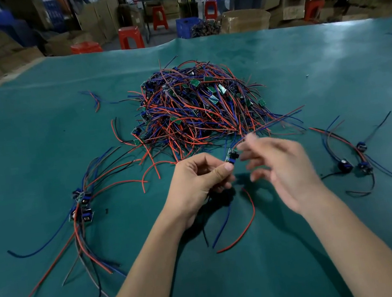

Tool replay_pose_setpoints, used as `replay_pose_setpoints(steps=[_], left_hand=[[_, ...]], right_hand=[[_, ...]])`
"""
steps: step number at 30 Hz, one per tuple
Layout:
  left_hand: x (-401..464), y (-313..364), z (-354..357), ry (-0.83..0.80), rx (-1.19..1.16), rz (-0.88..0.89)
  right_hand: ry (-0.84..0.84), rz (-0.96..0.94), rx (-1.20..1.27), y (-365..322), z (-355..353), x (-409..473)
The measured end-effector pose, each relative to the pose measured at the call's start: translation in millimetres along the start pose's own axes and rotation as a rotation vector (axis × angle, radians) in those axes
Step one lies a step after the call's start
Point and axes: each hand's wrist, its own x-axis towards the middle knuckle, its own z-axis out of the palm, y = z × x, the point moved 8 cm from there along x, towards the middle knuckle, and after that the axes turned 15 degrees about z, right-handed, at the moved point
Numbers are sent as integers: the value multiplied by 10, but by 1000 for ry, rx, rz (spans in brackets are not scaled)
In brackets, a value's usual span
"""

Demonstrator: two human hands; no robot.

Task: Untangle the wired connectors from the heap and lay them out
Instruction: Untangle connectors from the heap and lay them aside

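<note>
Between curled fingers (227, 168): boxy connector (231, 156).

No legible text or labels

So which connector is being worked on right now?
Start at the big heap of red and blue wires mid-table. Just in front of it, the left hand pinches one small blue connector. Unlike the bundles lying either side, it is held off the green mat.
</note>
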Motion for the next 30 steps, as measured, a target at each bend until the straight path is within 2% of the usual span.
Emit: replay_pose_setpoints(steps=[3, 6, 8, 14, 16, 18, 22, 24, 26, 28, 30], left_hand=[[0, -5, 18, -31, 33, 2], [-1, -29, 29, -44, 37, -20], [-8, -42, 54, -75, 23, -41], [-39, -70, 141, -206, 97, -65], [-41, -59, 132, -206, 109, -62], [-31, -56, 125, -206, 120, -55], [-46, 12, 141, -201, 122, -48], [-62, 3, 89, -166, 141, -28], [-101, -71, -18, -88, 152, -105], [-123, -174, -67, -109, 208, -183], [-133, -178, -103, -94, 290, -203]], right_hand=[[-142, -137, -219, -14, 238, -94], [-40, -216, -209, -104, 105, -82], [72, -234, -95, -189, -85, -70], [261, -188, 518, -419, -740, -181], [236, -192, 576, -523, -770, -252], [126, -197, 543, -668, -568, -332], [-183, -135, 287, -753, 511, -441], [-269, -103, 95, -680, 1153, -469], [-344, -77, -140, -587, 1688, -451], [-356, -122, -594, -496, 2019, -375], [-263, -261, -1040, -483, 2102, -231]])
